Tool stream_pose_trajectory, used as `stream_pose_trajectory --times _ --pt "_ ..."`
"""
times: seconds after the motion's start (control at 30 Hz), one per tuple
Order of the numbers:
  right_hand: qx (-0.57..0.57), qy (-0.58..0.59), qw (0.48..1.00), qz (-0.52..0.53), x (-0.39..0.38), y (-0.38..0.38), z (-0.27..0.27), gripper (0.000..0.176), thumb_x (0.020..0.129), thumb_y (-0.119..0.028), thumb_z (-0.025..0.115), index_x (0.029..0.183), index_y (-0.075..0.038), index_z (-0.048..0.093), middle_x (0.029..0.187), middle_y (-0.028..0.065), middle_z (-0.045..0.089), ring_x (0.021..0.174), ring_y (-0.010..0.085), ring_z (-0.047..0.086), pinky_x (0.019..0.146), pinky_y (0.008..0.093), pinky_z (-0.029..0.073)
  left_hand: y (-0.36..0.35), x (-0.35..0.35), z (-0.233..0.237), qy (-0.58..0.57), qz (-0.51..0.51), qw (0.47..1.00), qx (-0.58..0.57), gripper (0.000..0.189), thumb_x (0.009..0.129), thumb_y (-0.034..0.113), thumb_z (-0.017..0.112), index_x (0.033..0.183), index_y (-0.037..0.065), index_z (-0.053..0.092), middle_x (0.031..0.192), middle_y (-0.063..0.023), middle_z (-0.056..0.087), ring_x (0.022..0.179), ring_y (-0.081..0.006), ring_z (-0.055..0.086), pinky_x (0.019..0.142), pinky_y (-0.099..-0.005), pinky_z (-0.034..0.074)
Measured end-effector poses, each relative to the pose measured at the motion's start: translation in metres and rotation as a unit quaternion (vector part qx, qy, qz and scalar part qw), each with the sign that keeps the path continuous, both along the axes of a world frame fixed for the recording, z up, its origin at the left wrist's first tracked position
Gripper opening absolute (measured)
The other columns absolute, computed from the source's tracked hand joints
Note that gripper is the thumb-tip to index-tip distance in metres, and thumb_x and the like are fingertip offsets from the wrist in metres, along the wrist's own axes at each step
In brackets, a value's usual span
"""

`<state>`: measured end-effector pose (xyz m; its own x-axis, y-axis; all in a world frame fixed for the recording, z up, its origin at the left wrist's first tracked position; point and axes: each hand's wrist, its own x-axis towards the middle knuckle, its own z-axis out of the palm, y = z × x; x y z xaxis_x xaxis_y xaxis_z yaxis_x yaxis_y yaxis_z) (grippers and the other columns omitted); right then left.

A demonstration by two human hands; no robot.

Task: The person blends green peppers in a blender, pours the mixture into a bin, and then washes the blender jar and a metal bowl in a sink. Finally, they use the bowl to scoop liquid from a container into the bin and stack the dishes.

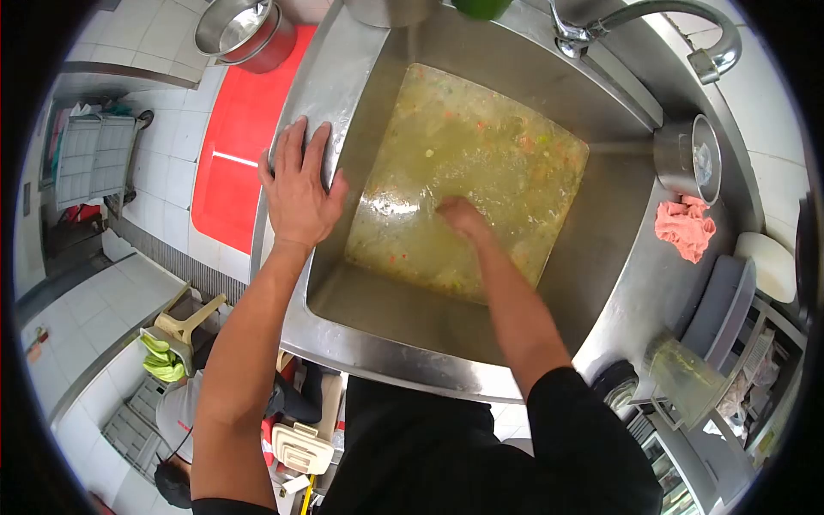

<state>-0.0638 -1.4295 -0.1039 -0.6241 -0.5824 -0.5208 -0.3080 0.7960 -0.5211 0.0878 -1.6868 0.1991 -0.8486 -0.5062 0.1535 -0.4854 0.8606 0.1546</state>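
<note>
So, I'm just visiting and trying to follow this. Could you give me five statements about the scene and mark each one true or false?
1. The left hand rests on the side of the sink, fingers spread. True.
2. The right hand dips into the water. True; its fingertips are hidden there.
3. The water is perfectly clear. False: it is murky and yellowish-green, with small orange and green bits in it.
4. A pink cloth lies beside a metal pot, outside the basin. True.
5. Water is pouring from the faucet. False: no stream shows at the faucet's spout.
</note>
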Motion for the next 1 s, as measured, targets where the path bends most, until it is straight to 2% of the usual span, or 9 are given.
stream_pose_trajectory --times 0.03,0.1,0.17,0.2,0.3,0.37,0.6,0.7,1.0 --pt "-0.045 0.047 0.995 0.078 -0.008 0.006 -0.056 0.046 0.088 -0.025 0.059 0.122 0.006 0.056 0.12 0.0307 0.058 0.112 0.0394 0.057 0.091 0.0489 0.048 0.0 0.0 0.0 0.0 0.0 1.0 0.0 0.066 0.081 0.029 0.064 0.143 0.016 0.046 0.151 -0.012 0.038 0.14 -0.0316 0.034 0.114 -0.0531 0.02" --pt "0.057 0.0 0.958 -0.28 -0.053 -0.019 0.097 0.048 0.089 -0.027 0.059 0.124 0.005 0.056 0.127 0.0279 0.056 0.119 0.0381 0.053 0.095 0.047 0.047 0.0 -0.001 0.0 -0.001 0.003 1.0 0.0 0.066 0.081 0.03 0.064 0.143 0.016 0.046 0.15 -0.0122 0.038 0.14 -0.0316 0.034 0.114 -0.053 0.02" --pt "-0.019 0.334 0.854 -0.398 -0.052 -0.014 0.107 0.045 0.087 -0.029 0.063 0.118 0.004 0.06 0.127 0.025 0.059 0.113 0.0407 0.059 0.094 0.0478 0.049 -0.001 -0.001 -0.001 0.012 -0.004 1.0 0.003 0.066 0.08 0.03 0.065 0.142 0.017 0.046 0.15 -0.0114 0.037 0.14 -0.0309 0.033 0.113 -0.0569 0.019" --pt "-0.015 0.334 0.855 -0.397 -0.041 -0.008 0.111 0.045 0.087 -0.029 0.063 0.118 0.004 0.06 0.127 0.025 0.059 0.113 0.0407 0.059 0.094 0.0478 0.049 0.0 -0.001 -0.002 0.011 -0.004 1.0 0.007 0.066 0.08 0.03 0.065 0.142 0.017 0.046 0.15 -0.0114 0.037 0.14 -0.0309 0.033 0.113 -0.0569 0.019" --pt "-0.048 0.338 0.881 -0.328 -0.014 -0.009 0.11 0.036 0.088 -0.027 0.061 0.11 0.001 0.065 0.117 0.0248 0.064 0.108 0.0424 0.062 0.092 0.0484 0.05 -0.002 -0.001 -0.002 0.005 0.002 1.0 0.0 0.066 0.08 0.03 0.065 0.142 0.017 0.046 0.15 -0.0116 0.038 0.139 -0.0311 0.034 0.113 -0.0573 0.019" --pt "0.111 0.061 0.971 -0.203 0.0 -0.016 0.088 0.03 0.089 -0.024 0.056 0.106 -0.002 0.068 0.11 0.024 0.067 0.105 0.0421 0.063 0.091 0.0487 0.051 -0.002 0.0 -0.002 0.015 -0.007 1.0 0.006 0.066 0.08 0.03 0.065 0.142 0.017 0.046 0.15 -0.0113 0.038 0.139 -0.0308 0.033 0.113 -0.0581 0.018" --pt "0.135 -0.006 0.988 0.07 -0.015 0.007 -0.064 0.032 0.089 -0.023 0.052 0.102 0.001 0.069 0.111 0.0247 0.066 0.102 0.041 0.064 0.087 0.0479 0.052 -0.002 0.0 -0.006 0.008 -0.001 1.0 0.01 0.067 0.079 0.031 0.065 0.142 0.019 0.046 0.15 -0.0109 0.038 0.14 -0.0306 0.033 0.114 -0.0577 0.017" --pt "0.144 0.008 0.946 0.291 -0.019 0.012 -0.106 0.028 0.089 -0.019 0.053 0.1 0.0 0.071 0.112 0.0227 0.067 0.102 0.037 0.066 0.086 0.0477 0.054 -0.002 -0.001 -0.006 0.012 -0.004 1.0 0.004 0.067 0.078 0.031 0.065 0.142 0.019 0.046 0.15 -0.0108 0.038 0.139 -0.0306 0.033 0.113 -0.0571 0.018" --pt "0.2 0.024 0.965 0.169 0.012 0.022 -0.262 0.035 0.091 -0.019 0.051 0.117 -0.002 0.069 0.125 0.0195 0.064 0.111 0.0387 0.064 0.092 0.0453 0.053 -0.002 -0.002 -0.004 0.006 -0.008 1.0 0.0 0.067 0.078 0.029 0.065 0.142 0.018 0.047 0.149 -0.0124 0.038 0.138 -0.0313 0.034 0.111 -0.0557 0.02"
